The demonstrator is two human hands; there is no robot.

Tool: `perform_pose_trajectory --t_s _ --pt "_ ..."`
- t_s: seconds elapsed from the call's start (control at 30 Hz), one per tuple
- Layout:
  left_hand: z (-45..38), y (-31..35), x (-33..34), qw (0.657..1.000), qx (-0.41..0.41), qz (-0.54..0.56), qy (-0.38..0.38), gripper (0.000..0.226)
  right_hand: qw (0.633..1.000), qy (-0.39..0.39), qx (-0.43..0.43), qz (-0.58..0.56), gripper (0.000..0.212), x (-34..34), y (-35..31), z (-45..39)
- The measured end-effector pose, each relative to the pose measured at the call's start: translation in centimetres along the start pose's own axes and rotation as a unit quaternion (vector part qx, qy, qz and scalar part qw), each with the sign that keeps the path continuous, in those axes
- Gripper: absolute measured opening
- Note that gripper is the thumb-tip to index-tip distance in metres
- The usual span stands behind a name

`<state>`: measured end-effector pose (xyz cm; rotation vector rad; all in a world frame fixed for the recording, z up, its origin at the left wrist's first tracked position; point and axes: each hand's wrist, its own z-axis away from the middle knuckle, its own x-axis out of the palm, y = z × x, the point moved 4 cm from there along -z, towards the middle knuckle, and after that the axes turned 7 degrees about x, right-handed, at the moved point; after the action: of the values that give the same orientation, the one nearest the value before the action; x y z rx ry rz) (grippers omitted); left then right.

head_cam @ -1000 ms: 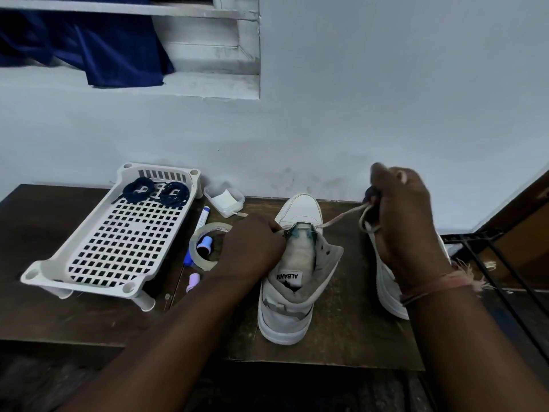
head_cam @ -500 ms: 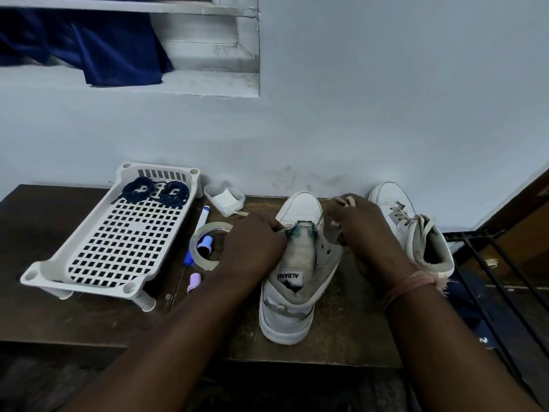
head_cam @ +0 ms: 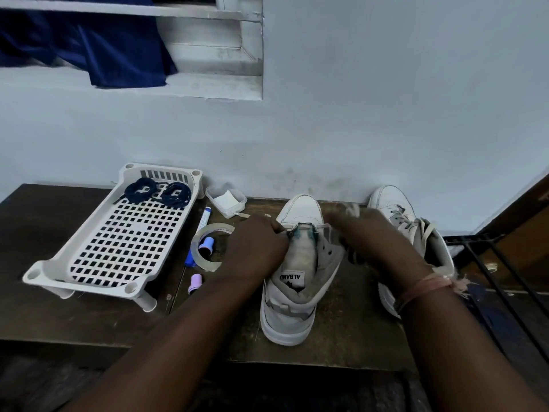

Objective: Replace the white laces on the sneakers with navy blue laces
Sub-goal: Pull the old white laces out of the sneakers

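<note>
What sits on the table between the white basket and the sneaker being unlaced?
In the head view, between the white basket and the near sneaker lie a tape roll, a blue marker, a small purple cap and the left hand.

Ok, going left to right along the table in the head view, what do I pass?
White basket holding the navy laces → tape roll → left hand → unlaced sneaker → right hand → laced sneaker.
</note>
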<state>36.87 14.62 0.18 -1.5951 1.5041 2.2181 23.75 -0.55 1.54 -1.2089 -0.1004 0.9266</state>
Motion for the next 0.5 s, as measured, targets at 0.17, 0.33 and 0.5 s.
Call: perform_pose_trajectory --t_s 0.17,0.33,0.5 --pt "0.0 0.1 -0.1 1.0 0.005 0.013 -0.001 0.021 0.997 0.004 0.08 0.017 0.041 1.4 1.3 -0.9" --pt "0.1 0.0 -0.1 1.0 -0.001 0.018 0.004 0.021 0.999 0.021 0.03 -0.033 0.024 1.6 0.3 -0.4" --pt "0.3 0.0 -0.2 1.0 -0.014 0.004 0.009 0.018 0.935 0.024 -0.106 -0.337 0.03 -0.2 -2.5 0.2"
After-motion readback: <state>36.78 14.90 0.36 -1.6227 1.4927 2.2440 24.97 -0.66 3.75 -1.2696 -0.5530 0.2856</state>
